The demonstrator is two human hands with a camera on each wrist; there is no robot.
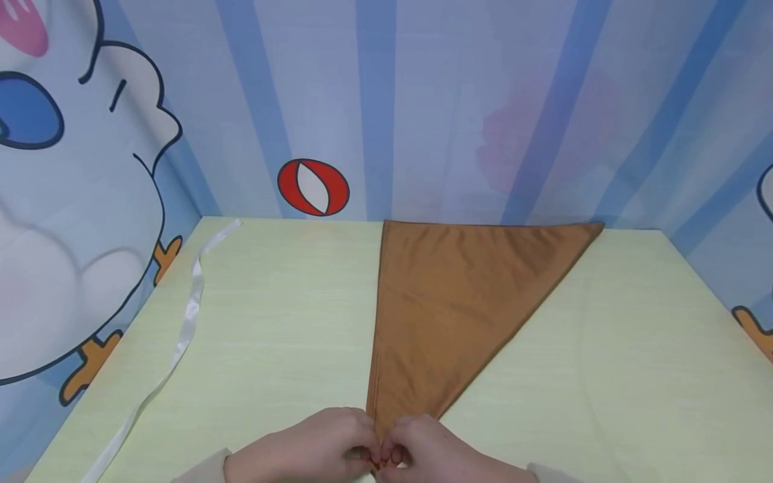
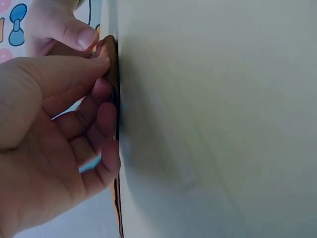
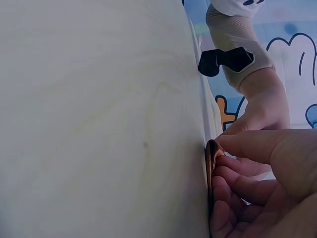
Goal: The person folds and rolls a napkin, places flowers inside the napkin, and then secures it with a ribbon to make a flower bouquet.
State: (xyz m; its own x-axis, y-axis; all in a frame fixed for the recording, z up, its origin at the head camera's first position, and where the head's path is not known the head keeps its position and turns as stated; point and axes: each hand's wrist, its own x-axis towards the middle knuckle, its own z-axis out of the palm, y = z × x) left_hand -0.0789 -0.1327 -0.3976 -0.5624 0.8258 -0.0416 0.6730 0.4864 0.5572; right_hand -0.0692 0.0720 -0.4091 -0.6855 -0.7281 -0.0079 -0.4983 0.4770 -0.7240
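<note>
A brown satiny cloth [image 1: 459, 288], folded into a triangle, lies flat with its long edge at the back of the table and its narrow point toward me. At that near point my left hand [image 1: 320, 443] and right hand [image 1: 441, 449] meet, fingertips nearly touching. The left hand [image 2: 54, 114] pinches the cloth's folded edge [image 2: 113, 62] between thumb and fingers in the left wrist view. From the other side, the right hand [image 3: 272, 183] pinches the same tip, where a small fold of cloth [image 3: 214, 153] shows. The fingers partly hide the tip.
A white ribbon [image 1: 192, 308] runs loosely along the left side of the pale table [image 1: 284, 302]. Behind the table stands a striped blue backdrop [image 1: 423, 100] with printed cartoon figures. A dark wrist device [image 3: 225, 60] sits on the left sleeve.
</note>
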